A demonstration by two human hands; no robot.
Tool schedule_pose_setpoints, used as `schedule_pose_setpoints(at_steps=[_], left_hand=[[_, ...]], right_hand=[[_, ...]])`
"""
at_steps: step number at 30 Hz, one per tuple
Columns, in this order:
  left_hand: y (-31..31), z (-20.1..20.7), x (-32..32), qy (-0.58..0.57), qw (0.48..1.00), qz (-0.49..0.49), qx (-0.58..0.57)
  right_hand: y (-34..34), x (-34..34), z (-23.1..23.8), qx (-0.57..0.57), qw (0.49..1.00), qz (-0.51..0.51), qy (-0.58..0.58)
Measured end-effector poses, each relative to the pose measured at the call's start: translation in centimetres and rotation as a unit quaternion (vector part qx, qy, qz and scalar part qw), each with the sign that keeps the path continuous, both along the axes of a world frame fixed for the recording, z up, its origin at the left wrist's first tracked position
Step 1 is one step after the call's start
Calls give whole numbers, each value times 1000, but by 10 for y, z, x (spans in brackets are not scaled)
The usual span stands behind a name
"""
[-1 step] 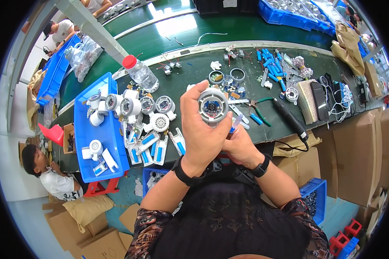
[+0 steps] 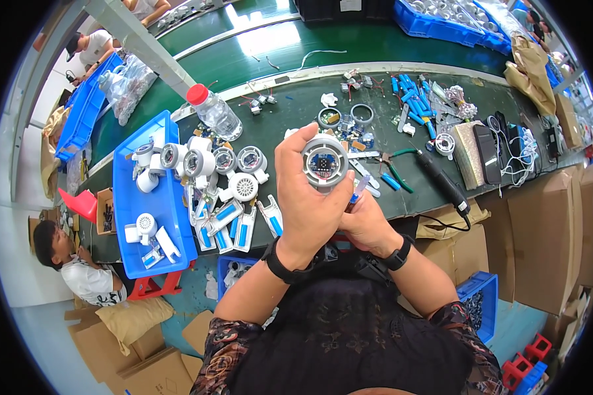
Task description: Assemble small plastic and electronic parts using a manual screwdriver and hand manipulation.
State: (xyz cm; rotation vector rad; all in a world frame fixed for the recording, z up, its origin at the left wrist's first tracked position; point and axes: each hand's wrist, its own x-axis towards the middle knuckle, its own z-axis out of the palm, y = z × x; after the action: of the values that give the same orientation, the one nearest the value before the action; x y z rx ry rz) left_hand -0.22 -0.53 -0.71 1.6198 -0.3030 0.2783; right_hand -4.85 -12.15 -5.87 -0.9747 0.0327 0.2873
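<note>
My left hand (image 2: pixel 308 207) is closed around a round white-and-grey fan housing (image 2: pixel 337 182), its open face up. Inside the ring shows a small blue circuit board (image 2: pixel 323 164) with wires. Close against it, my right hand (image 2: pixel 367 222) pinches a slim translucent-and-blue piece (image 2: pixel 359 191), its kind unclear; the fingers partly hide it. To the left lie several similar fan heads (image 2: pixel 199 162) and white handle shells with blue cells (image 2: pixel 244 230). Just beyond the held housing are two loose grey rings (image 2: pixel 362 114) and scattered circuit boards.
A blue bin (image 2: pixel 126 217) of fan parts stands at left, beside a red-capped bottle (image 2: pixel 217 115). On the right lie green-handled pliers (image 2: pixel 402 172), a black electric screwdriver (image 2: pixel 445 184), blue battery cells (image 2: pixel 415 99) and coiled white cable (image 2: pixel 524 161). A green conveyor (image 2: pixel 362 52) runs behind.
</note>
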Motion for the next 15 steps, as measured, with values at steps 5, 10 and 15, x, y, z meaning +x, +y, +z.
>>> schedule_pose_setpoints(at_steps=[5,10,15], left_hand=[[1,-1,2,-32,999,-33,28],[0,0,-1,16,1000,-3,3],[1,-1,-2,21,1000,1,4]], right_hand=[[-1,0,-2,-1,1000,2,7],[0,-2,2,4,1000,7,18],[1,-2,2,14,1000,8,21]])
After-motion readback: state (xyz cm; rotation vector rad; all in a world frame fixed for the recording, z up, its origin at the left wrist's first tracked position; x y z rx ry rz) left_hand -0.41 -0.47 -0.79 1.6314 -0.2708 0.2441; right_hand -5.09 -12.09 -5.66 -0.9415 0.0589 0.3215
